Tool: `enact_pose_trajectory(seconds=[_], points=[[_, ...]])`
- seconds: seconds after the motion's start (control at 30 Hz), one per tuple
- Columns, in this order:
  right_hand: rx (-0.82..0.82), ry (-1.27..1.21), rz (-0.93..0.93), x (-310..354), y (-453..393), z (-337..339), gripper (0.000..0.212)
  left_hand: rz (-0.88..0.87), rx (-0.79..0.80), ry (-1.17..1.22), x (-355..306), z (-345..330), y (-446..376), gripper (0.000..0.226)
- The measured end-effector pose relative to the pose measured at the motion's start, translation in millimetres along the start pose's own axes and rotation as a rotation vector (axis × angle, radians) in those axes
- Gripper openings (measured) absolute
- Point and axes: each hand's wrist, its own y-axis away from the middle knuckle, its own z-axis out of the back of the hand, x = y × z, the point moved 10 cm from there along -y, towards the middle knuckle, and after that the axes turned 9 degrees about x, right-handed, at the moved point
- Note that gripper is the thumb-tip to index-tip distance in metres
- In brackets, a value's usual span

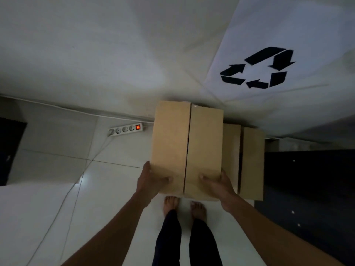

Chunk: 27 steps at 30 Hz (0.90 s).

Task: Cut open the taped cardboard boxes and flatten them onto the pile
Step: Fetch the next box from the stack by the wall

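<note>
**A:** Where is the box right now?

**B:** The cardboard box [187,148] is held up in front of the person, above the white tiled floor [119,166], its top flaps closed and meeting along a dark seam down the middle. Whether tape runs over that seam I cannot tell; the light is dim.

**A:** And the hands?

**B:** Both grip its near end. The left hand [151,181] wraps the near left corner, thumb laid flat on the top flap, the other fingers hidden under or behind the box. The right hand [221,184] does the same on the near right corner, thumb pressed on top, fingers curled out of sight below.

**A:** Anything else cardboard nearby?

**B:** A second box [247,162] sits lower, just to the right of the held one and partly hidden by it. It too shows a dark seam along its top.

**A:** What surrounds them?

**B:** A white sheet with a black recycling symbol [257,68] hangs behind the boxes. On the floor to the left lies a white power strip [125,129] with its red switch lit, its cable trailing toward the camera. The person's bare feet [184,206] stand directly below the held box.
</note>
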Motion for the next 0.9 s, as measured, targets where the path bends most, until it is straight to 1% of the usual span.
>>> enact_pose_trajectory(seconds=[0.13,0.2,0.33,0.47,0.5,0.57,0.63,0.67,0.77,0.8,0.87,0.9], points=[[-0.028,-0.069,0.000,-5.4,3.4,-7.8,0.079,-0.007,-0.073,-0.037,1.9,7.1,2.0,0.081],[-0.040,-0.108,0.011,-5.5,11.2,-5.9,0.076,-0.024,-0.082,-0.022,-1.2,9.8,8.2,0.080],[-0.046,-0.183,0.023,-7.9,44.8,4.2,0.075,-0.093,-0.040,-0.040,-12.0,10.3,35.7,0.078],[-0.055,-0.244,0.075,-5.7,98.8,21.9,0.076,-0.198,0.011,-0.054,-38.5,8.7,90.4,0.087],[-0.058,-0.264,0.095,-2.8,114.1,28.1,0.074,-0.231,0.025,-0.052,-47.1,7.1,105.8,0.088],[-0.058,-0.299,0.146,3.6,147.2,42.3,0.064,-0.306,0.062,-0.040,-65.0,2.0,138.5,0.087],[-0.053,-0.337,0.193,6.4,181.4,58.7,0.058,-0.368,0.094,-0.034,-80.0,-6.3,171.3,0.081],[-0.063,-0.347,0.210,6.1,199.7,68.5,0.060,-0.397,0.106,-0.034,-86.9,-11.8,189.2,0.078],[-0.101,-0.345,0.291,8.3,256.2,104.7,0.078,-0.513,0.137,-0.012,-105.7,-33.1,246.6,0.076],[-0.100,-0.347,0.317,7.4,275.0,118.3,0.078,-0.557,0.139,-0.008,-110.0,-40.6,266.0,0.067],[-0.094,-0.338,0.369,3.7,316.2,148.2,0.062,-0.645,0.152,0.030,-117.0,-58.4,308.4,0.029],[-0.098,-0.343,0.399,-1.0,338.9,164.8,0.053,-0.682,0.162,0.052,-119.8,-69.1,330.2,0.016]])
